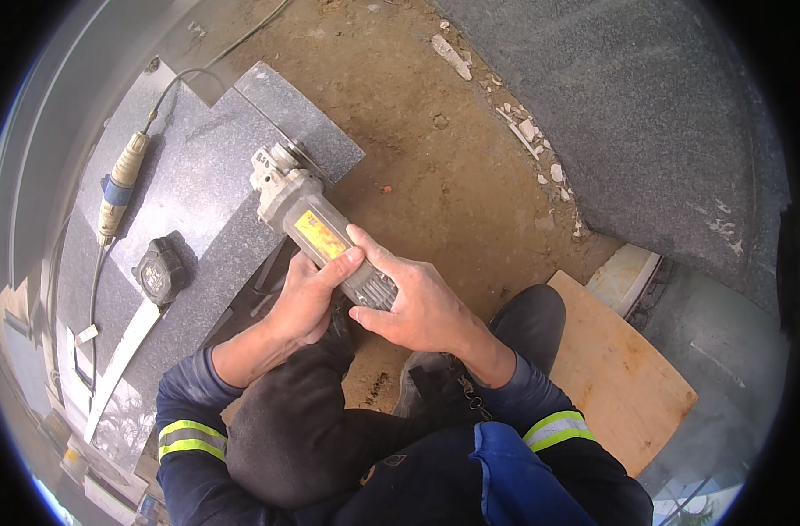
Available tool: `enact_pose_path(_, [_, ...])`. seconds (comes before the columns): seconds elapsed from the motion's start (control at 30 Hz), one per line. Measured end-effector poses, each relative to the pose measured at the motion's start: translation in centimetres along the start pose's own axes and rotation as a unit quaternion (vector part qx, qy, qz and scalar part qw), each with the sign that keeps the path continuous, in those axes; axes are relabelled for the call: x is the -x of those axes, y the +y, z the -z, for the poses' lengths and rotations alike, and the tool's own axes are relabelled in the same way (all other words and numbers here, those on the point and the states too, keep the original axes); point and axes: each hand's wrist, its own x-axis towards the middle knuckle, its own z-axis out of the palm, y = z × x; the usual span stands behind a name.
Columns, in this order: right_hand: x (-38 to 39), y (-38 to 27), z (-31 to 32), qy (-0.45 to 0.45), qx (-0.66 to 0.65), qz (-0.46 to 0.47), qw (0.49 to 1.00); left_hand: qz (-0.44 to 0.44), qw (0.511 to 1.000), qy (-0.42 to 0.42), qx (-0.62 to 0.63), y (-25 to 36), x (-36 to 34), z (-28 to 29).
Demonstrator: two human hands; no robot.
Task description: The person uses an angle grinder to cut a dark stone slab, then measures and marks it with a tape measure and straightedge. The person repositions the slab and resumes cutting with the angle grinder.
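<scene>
A dusty grey angle grinder (295,202) with a yellow label lies diagonally in both of my hands, its disc end over the corner of a speckled grey stone slab (203,219). My left hand (308,298) grips the underside of its body, thumb on top near the label. My right hand (422,307) wraps round the rear of the body, fingers along its side. On the slab, left of the grinder, sit a black tape measure (162,272) with its pale blade extended, and a cream-and-blue cable connector (118,193) on a cord.
Below the slab's edge is a dirt floor (426,167) with white rubble along its right side. A large dark grey slab (637,105) fills the upper right. A plywood board (619,377) lies beside my right leg. My bent legs occupy the bottom centre.
</scene>
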Motion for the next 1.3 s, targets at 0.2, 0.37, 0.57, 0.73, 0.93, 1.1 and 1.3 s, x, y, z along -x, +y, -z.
enact_pose_path(0.2, [0.1,0.0,0.0,0.000,0.001,-0.003,1.000,0.004,1.000,0.000,0.001,-0.1,0.1,0.1])
enact_pose_path(0.37, [0.2,0.0,0.0,0.000,-0.001,-0.003,1.000,0.003,1.000,0.002,0.003,-0.1,0.1,-0.2])
enact_pose_path(0.57, [0.4,0.2,0.0,0.002,0.003,0.002,1.000,0.004,1.000,0.002,0.002,-0.3,0.1,-0.2])
enact_pose_path(0.73, [0.4,-0.4,0.3,-0.017,-0.008,-0.039,0.999,0.004,1.000,0.002,0.004,-0.5,0.1,0.0])
enact_pose_path(0.93, [0.6,-0.8,0.5,-0.029,-0.018,-0.071,0.997,0.006,1.000,0.004,0.004,-0.4,0.1,-0.2])
enact_pose_path(1.1, [0.7,0.1,0.3,-0.014,0.024,-0.024,0.999,0.019,1.000,0.008,0.008,-0.3,0.1,-0.3])
enact_pose_path(1.3, [-0.5,0.3,0.3,-0.005,0.024,0.008,1.000,-0.001,1.000,0.022,0.007,0.7,-0.1,-0.1])
